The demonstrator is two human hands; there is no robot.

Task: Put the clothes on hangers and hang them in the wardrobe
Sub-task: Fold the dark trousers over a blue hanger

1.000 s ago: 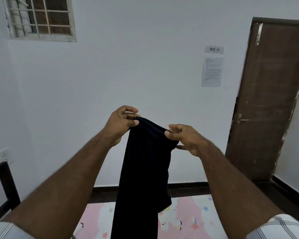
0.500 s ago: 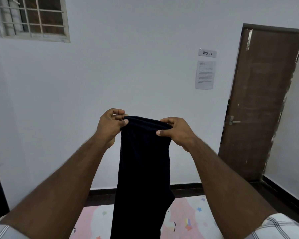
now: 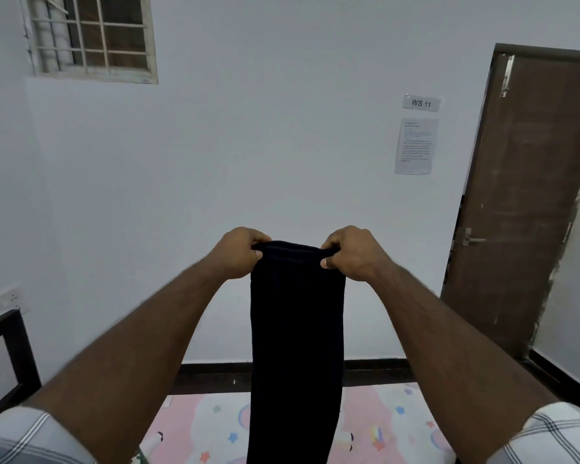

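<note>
A dark navy garment (image 3: 297, 336), long and narrow like folded trousers, hangs straight down in front of me. My left hand (image 3: 238, 254) grips its top left corner and my right hand (image 3: 350, 252) grips its top right corner, both with fingers curled over the top edge. The cloth is stretched flat between them and its lower end runs out of view at the bottom. No hanger or wardrobe is in view.
A white wall faces me, with a barred window (image 3: 92, 36) at top left and paper notices (image 3: 416, 145) at right. A brown door (image 3: 529, 202) stands shut at right. A dark bed frame (image 3: 10, 356) is at left, a pink patterned sheet (image 3: 382, 426) below.
Both hands have taken a fuller grip on the garment's top edge and pulled it level and taut. The view has shifted slightly as my head moved.
</note>
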